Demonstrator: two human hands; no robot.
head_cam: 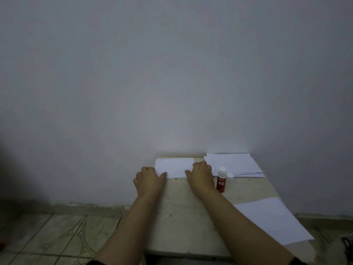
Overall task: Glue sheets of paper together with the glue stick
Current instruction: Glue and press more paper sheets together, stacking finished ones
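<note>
White sheet [174, 167] at the desk's [181, 217] far edge, pressed by left hand [148, 178] and right hand [200, 175], fingers curled; red glue stick [221, 179] just right.

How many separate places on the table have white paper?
3: one sheet under both hands at the far edge, a stack at the far right corner, one sheet near right. Stack's sheet count unclear.

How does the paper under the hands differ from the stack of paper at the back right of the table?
The paper under the hands lies flat as a thin layer, with the left hand and right hand on its near corners; the stack is untouched. The stack shows several fanned edges; the pressed paper shows none. The stack sits behind the glue stick; the pressed paper lies left of it. Both are white and lie against the wall.
</note>
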